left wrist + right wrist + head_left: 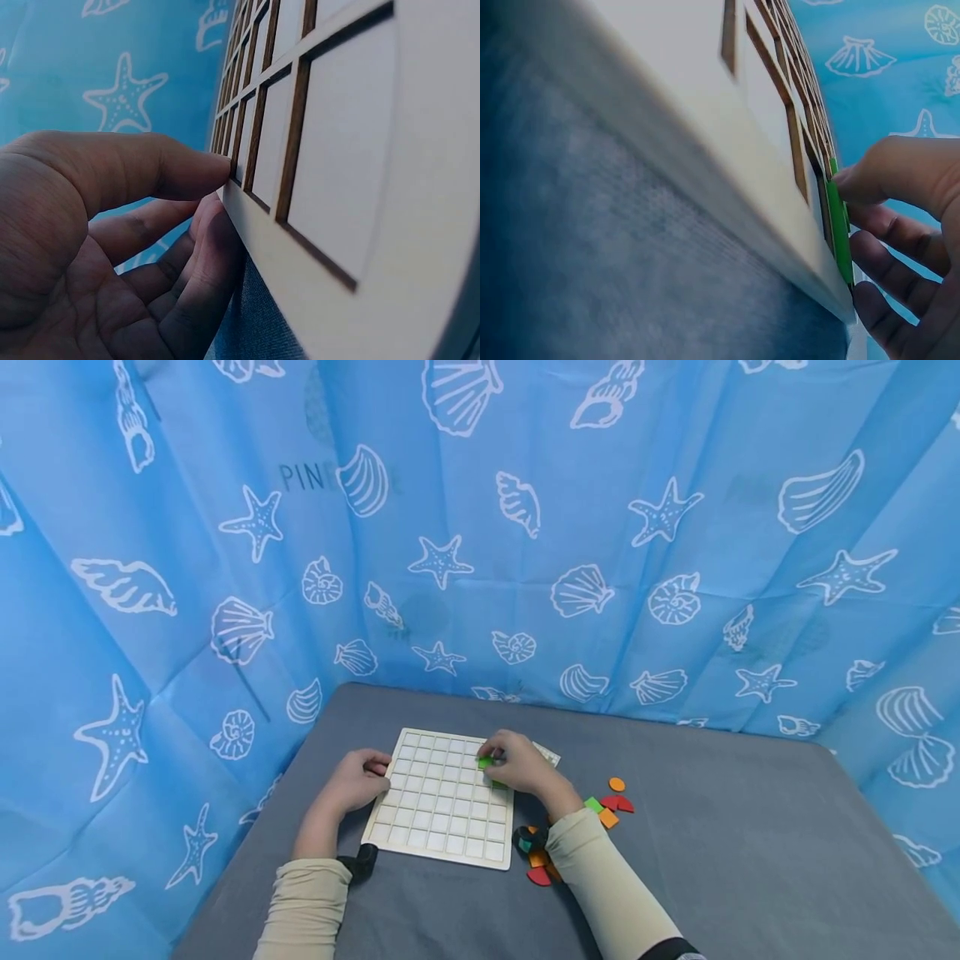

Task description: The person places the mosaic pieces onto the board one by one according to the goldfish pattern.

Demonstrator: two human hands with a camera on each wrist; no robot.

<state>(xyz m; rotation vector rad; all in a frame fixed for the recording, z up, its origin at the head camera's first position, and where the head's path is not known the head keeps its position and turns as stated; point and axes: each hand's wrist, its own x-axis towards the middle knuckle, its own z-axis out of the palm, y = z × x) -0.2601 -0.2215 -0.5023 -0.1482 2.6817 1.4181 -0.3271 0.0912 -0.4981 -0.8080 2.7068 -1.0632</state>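
Note:
A pale wooden grid board (438, 852) with square white cells lies on the grey cloth. My left hand (362, 779) grips its left edge. In the left wrist view the thumb (199, 174) rests on the rim and the curled fingers (199, 262) sit against the side of the board. Over the board's right side, my right hand (521, 766) pinches a green tile (485, 762) at the cells. Another green tile (499, 785) lies close by, partly hidden under that hand. The right wrist view shows a green tile (838, 232) along the board's edge, beside the thumb (877, 172).
Right of the board lie loose pieces: an orange disc (617, 784), red pieces (617, 803), a green piece (593, 805) and an orange square (608, 818). More pieces, including a red one (538, 877), lie partly under the right forearm. A pale gridded corner (549, 754) shows behind the right hand.

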